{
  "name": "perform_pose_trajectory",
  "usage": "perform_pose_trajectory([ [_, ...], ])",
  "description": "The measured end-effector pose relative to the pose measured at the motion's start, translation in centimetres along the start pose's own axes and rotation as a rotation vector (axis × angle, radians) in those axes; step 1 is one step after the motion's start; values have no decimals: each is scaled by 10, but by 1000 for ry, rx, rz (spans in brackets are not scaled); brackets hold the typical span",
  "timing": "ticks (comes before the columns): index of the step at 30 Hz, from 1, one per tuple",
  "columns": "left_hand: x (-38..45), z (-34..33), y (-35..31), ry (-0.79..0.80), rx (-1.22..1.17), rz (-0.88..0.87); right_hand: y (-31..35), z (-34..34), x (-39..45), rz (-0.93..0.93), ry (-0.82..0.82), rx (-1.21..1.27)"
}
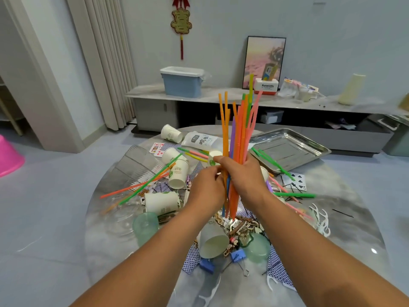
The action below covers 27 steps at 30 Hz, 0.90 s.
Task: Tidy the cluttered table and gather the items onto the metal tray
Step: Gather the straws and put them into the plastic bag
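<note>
1. The right hand [245, 176] is gripping a bundle of coloured straws [238, 138] upright above the middle of the round table [345, 220], fingers wrapped round its lower part, with the tops fanning out toward the far wall.
2. The left hand [207, 191] is sitting just beside it, fingers curled in against the same bundle; it looks to be pinching the straws, though the fingertips are partly hidden.
3. The metal tray [309, 149] is lying at the far right of the table with a few green straws [269, 160] lying across its near edge.
4. More loose straws [141, 187] are lying on the left side of the table, over tipped paper cups [178, 176] and playing cards [297, 180].
5. Near the table's front edge a paper cup [213, 242] is lying on its side beside blue binder clips [238, 257], two green plastic cups [145, 227] and a heap of small trinkets.
6. A white pouch [200, 140] is lying at the far side.
</note>
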<state>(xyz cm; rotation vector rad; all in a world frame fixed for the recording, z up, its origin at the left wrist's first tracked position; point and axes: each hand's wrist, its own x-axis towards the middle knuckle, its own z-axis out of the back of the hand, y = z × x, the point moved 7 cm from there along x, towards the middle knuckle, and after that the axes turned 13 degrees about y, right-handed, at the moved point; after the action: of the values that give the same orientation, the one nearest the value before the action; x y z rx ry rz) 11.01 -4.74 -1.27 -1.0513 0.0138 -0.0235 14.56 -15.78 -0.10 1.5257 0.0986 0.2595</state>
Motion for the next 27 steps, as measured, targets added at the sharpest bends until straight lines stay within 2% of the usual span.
perform_pose_trajectory([
  [4, 2, 6, -7, 84, 132, -48, 4, 8, 1, 42, -61, 16],
  [6, 4, 28, -1, 17, 242, -4, 4, 16, 4, 36, -93, 89],
  [9, 8, 78, 23, -141, 550, 176, 0, 20, 7, 6, -89, 137],
  [13, 10, 113, 56, -25, 984, 462, -4, 13, 10, 4, -39, 142],
  [17, 17, 118, 66, 19, 1293, 475, -3, 7, 13, 11, -15, 165],
  [21, 30, 115, 74, 46, 1407, 438, -4, 4, 14, 3, -13, 172],
  [27, 47, 107, 90, 85, 1394, 461, -13, 1, 16, -9, 19, 147],
])
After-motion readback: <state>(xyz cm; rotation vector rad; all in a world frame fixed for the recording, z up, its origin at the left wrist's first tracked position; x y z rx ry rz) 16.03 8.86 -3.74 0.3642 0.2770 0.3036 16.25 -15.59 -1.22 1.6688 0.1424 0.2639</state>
